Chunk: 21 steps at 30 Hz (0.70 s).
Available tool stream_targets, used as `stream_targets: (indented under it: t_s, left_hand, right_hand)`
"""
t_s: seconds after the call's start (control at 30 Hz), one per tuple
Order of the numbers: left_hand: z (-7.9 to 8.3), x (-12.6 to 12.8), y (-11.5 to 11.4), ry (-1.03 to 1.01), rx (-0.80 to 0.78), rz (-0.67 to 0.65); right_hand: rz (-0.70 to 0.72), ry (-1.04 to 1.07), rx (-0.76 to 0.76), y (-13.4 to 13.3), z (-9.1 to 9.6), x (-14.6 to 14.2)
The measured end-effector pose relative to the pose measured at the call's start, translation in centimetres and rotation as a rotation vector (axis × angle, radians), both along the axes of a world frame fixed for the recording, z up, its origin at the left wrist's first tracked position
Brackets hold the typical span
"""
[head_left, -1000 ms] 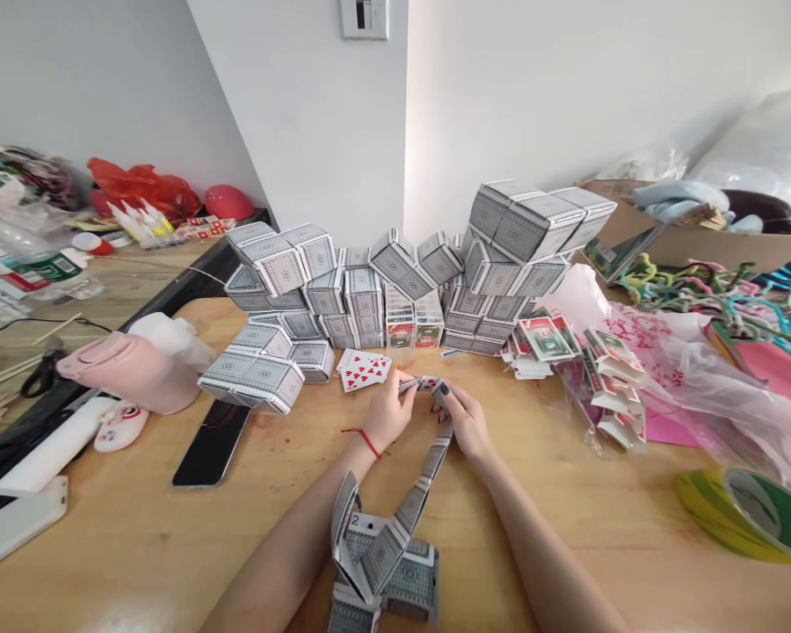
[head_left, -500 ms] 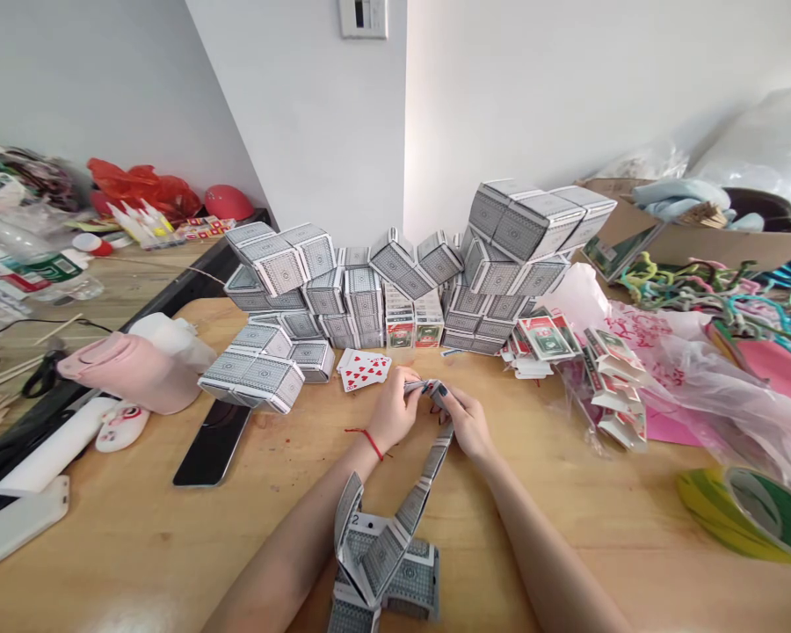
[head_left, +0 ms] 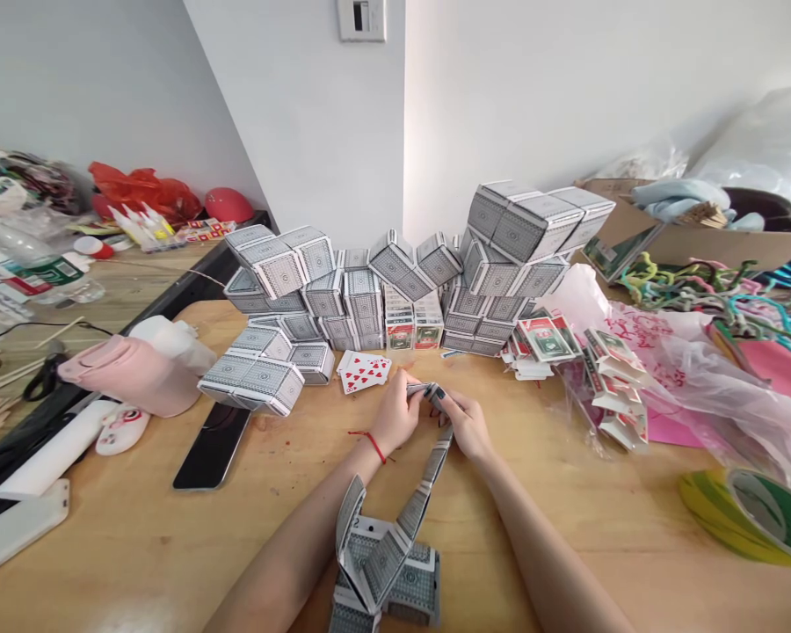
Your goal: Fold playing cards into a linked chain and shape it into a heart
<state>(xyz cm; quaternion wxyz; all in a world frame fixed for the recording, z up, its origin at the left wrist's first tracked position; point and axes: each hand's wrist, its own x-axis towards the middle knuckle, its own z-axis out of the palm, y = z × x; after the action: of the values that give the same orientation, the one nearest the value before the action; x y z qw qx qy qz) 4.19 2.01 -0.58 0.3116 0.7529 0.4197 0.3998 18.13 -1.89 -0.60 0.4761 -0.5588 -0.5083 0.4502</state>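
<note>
A strip of linked, folded playing cards [head_left: 405, 519] runs from the table's near edge up to my hands, its lower part bent into angled, box-like shapes with grey patterned backs. My left hand [head_left: 395, 415] pinches the strip's far end from the left. On the other side, my right hand [head_left: 465, 424] grips the same end, fingertips close to the left ones. The fingers partly hide the cards there. Just beyond my left hand lie loose face-up playing cards [head_left: 364, 373], hearts on top.
Stacked card blocks [head_left: 280, 264] span the back, with another tall stack [head_left: 527, 220] at right and card boxes [head_left: 546, 338] beside it. A phone [head_left: 212, 447] and pink bottle [head_left: 132, 374] are at left. Yellow-green tape [head_left: 705, 514] and a plastic bag [head_left: 672, 352] sit at right.
My fingers have shifted very slightly at the far end of the card strip, still pinching it. Everything else looks the same.
</note>
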Motion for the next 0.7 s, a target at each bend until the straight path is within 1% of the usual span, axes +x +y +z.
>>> stream_targets:
  t_s: [0.37, 0.7]
  left_hand:
    - [-0.29, 0.05, 0.03, -0.007, -0.025, -0.013]
    - [-0.58, 0.26, -0.09, -0.037, -0.029, -0.048]
  right_hand:
    - [0.010, 0.059, -0.002, 0.04, 0.48, -0.13]
    - [-0.011, 0.094, 0.003, -0.12, 0.25, -0.15]
